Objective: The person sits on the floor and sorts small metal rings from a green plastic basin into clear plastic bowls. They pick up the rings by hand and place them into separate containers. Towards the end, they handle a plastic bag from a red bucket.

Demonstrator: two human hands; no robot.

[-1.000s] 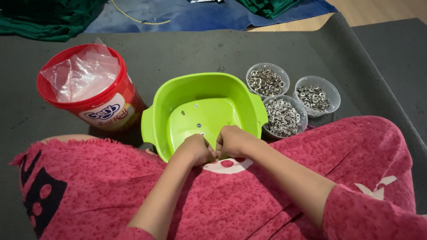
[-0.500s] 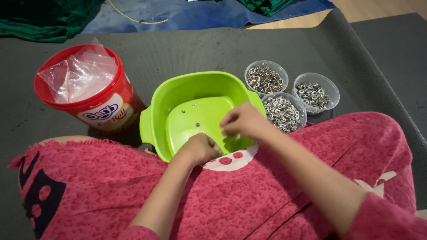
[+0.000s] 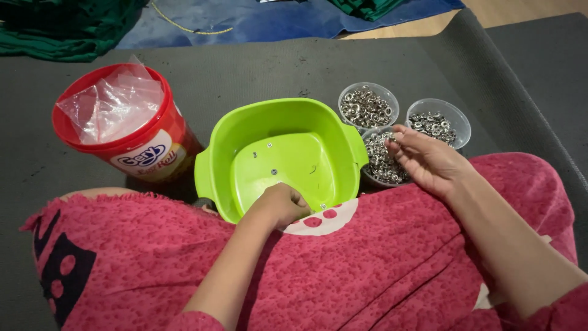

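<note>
Surface: dark grey floor mat (image 3: 257,70), its far edge meeting a blue cloth (image 3: 275,21) and a green cloth (image 3: 55,27). Open mat lies beyond the containers and to your far right; the near side is taken up by your lap under pink speckled fabric (image 3: 367,270).

Containers, five in all:
- One lime-green square plastic basin (image 3: 278,156) with side handles, its near rim touching your lap. Inside: a few small silver metal rings, about four visible, scattered on the floor of the basin.
- Three small clear round plastic cups, clustered touching one another just right of the basin: far-left cup (image 3: 367,105), far-right cup (image 3: 440,121), near cup (image 3: 383,160). Each is filled with many small silver eyelets, too many to count.
- One red round plastic tub (image 3: 125,132), left of the basin, apart from it, holding a crumpled clear plastic bag (image 3: 110,101).

Hands, two:
- Your left hand (image 3: 280,205) rests curled at the basin's near rim, fingers drawn together; what they pinch cannot be told.
- Your right hand (image 3: 429,160) hovers over the near cup, fingertips pinched on one small eyelet at the cup's far edge.
</note>
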